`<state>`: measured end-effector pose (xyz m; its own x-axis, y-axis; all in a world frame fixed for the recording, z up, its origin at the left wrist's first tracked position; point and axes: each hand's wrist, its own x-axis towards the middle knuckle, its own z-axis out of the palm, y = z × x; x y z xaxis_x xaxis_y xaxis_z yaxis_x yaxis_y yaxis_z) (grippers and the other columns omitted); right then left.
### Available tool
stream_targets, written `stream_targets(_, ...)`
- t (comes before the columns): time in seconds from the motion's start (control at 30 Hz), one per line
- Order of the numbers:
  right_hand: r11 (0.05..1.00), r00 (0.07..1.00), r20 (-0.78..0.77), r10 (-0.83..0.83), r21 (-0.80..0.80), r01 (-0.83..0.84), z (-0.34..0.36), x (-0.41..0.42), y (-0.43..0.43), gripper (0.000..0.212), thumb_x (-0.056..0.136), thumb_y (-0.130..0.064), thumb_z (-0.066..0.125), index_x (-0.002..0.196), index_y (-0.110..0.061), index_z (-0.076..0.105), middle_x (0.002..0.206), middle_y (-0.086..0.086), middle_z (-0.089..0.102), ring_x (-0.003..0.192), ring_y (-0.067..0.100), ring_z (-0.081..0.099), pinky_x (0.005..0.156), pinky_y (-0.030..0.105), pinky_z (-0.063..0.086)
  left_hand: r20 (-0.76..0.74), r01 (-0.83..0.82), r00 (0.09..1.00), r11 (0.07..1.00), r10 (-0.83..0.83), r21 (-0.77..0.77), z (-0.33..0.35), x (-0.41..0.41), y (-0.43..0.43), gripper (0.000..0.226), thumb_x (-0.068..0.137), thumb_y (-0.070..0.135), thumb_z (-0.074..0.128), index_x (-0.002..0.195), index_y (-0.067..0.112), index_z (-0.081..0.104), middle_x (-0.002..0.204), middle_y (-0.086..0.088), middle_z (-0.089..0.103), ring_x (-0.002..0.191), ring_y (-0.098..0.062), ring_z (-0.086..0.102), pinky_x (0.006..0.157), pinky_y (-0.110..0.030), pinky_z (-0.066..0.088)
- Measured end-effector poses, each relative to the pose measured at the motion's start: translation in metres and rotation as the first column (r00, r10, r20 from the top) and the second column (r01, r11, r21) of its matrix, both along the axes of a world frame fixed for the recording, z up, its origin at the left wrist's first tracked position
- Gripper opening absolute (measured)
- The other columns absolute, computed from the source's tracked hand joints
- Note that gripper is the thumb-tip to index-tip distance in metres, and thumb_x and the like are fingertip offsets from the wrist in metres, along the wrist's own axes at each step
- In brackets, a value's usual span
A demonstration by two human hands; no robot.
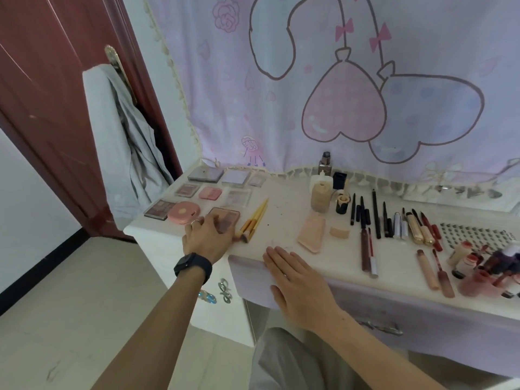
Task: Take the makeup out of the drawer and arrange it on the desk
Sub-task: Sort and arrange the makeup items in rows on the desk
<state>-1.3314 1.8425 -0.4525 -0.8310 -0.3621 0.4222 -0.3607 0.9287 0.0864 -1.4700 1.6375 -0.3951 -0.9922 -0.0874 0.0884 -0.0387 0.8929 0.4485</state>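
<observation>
Above my trouser knee (pixel 281 361), my right hand (pixel 295 285) lies flat, fingers straight, at the edge of the desk (pixel 281 215). My left hand (pixel 206 237) rests on the brown palette (pixel 225 218), grip blurred; a shove could knock the neighbouring brushes (pixel 254 218) off.

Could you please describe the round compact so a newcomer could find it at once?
On the desk's left end lies a grid of palettes. In its front row, left of the left hand, sits the compact: the only round one, pink.
</observation>
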Motion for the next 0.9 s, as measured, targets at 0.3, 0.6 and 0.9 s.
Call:
stream_targets(0.3,1.000,0.999,0.041,-0.008,-0.016,0.008,-0.001,0.001,-0.002,0.062,0.099,-0.032,0.054,0.154,-0.008,0.038,0.161,0.008,0.035,0.149,0.024,0.035,0.120,0.042,0.032,-0.020,0.052,0.999,0.993,-0.050,0.109,0.005,-0.001,-0.011,0.078,0.075,0.072,0.064,0.129,0.017,0.054,0.116,-0.006,0.066,0.114,-0.031,0.055,0.095,-0.045,0.050)
stream_targets(0.6,0.663,0.885,0.433,0.169,-0.715,0.223,0.041,0.001,-0.001,0.041,0.106,-0.039,0.045,0.146,-0.031,0.052,0.154,-0.015,0.045,0.143,0.001,0.037,0.122,0.022,0.022,-0.284,0.172,0.958,0.872,-0.040,0.458,0.038,0.052,0.003,0.072,0.068,0.050,0.083,0.125,0.023,0.049,0.096,0.025,0.058,0.090,0.013,0.057,0.071,-0.013,0.043)
stream_targets(0.9,-0.302,0.880,0.375,0.290,-0.837,0.456,0.103,0.043,0.070,0.028,0.099,-0.036,0.061,0.120,-0.018,0.067,0.097,0.009,0.078,0.084,0.026,0.077,0.064,0.026,0.059,-0.375,0.651,0.751,0.703,-0.543,0.285,0.047,0.115,0.094,0.075,0.064,0.053,0.077,0.129,0.032,0.046,0.118,0.018,0.061,0.111,-0.002,0.057,0.086,-0.018,0.047)
